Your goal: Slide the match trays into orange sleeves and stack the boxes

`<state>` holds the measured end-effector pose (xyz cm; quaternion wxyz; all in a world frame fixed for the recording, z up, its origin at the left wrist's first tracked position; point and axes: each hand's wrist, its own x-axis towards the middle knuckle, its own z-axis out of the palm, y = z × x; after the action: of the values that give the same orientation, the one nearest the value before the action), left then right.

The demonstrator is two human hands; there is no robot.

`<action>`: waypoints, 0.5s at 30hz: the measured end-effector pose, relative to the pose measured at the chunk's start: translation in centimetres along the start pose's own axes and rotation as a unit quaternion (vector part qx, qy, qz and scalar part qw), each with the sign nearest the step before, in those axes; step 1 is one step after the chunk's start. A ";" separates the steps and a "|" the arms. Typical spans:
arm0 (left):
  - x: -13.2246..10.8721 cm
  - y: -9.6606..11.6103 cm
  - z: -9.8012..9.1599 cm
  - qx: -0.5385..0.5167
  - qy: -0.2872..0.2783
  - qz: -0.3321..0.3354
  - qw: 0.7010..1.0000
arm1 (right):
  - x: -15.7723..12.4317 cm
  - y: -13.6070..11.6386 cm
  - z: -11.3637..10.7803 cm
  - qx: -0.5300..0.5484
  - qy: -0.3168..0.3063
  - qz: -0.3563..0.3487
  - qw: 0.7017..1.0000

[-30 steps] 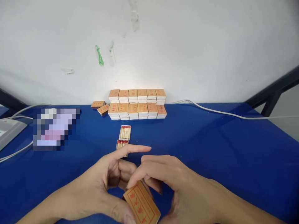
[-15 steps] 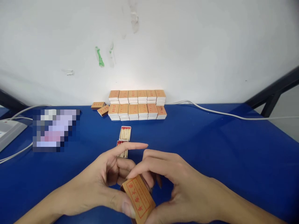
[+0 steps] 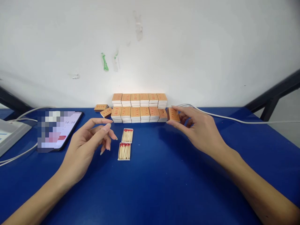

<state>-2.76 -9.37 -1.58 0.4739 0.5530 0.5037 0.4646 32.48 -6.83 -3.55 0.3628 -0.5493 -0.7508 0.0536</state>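
Through the head camera, the right hand (image 3: pixel 199 129) reaches to the upper middle of the frame. Its thumb and fingers pinch a matchbox (image 3: pixel 173 114) just beside the right end of the stacks (image 3: pixel 139 107), long axis pointing toward the wall. I cannot tell whether it touches them. The left hand (image 3: pixel 86 145) hovers loose and holds nothing, fingers spread. It sits just left of two open trays (image 3: pixel 127 135) of matches on the blue table (image 3: pixel 164 187), farther from the box.

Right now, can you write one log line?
right hand: holds orange cardboard matchbox beside matchbox stacks | left hand: open, near white match-filled trays
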 end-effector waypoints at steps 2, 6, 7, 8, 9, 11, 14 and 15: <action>0.0 -0.2 -0.1 0.007 -0.005 -0.002 1.000 | 0.1 0.6 0.5 -0.001 -0.013 -0.005 1.000; -0.2 -0.5 0.1 0.039 -0.020 -0.010 0.999 | 0.2 0.9 1.2 0.009 -0.030 -0.019 0.999; -0.3 -0.5 0.1 0.048 -0.023 -0.010 0.999 | 0.2 0.9 1.3 0.011 -0.029 -0.020 0.999; -0.3 -0.5 0.2 0.056 -0.025 -0.009 0.998 | 0.2 1.0 1.4 0.013 -0.025 -0.021 0.999; -0.3 -0.5 0.2 0.063 -0.026 -0.007 0.998 | 0.2 1.0 1.4 0.014 -0.019 -0.021 0.999; -0.3 -0.5 0.2 0.074 -0.024 -0.002 0.997 | 0.2 1.0 1.5 0.017 -0.008 -0.020 1.000; -0.1 -0.5 0.0 0.088 -0.016 0.011 0.996 | 0.4 1.1 1.8 0.020 0.004 -0.018 1.000; 0.0 -0.6 -0.1 0.095 -0.010 0.020 0.995 | 0.4 1.2 1.9 0.020 0.007 -0.018 1.000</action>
<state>-2.88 -9.39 -2.15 0.4149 0.6100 0.5297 0.4186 32.19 -5.38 -5.28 0.3796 -0.5287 -0.7569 0.0585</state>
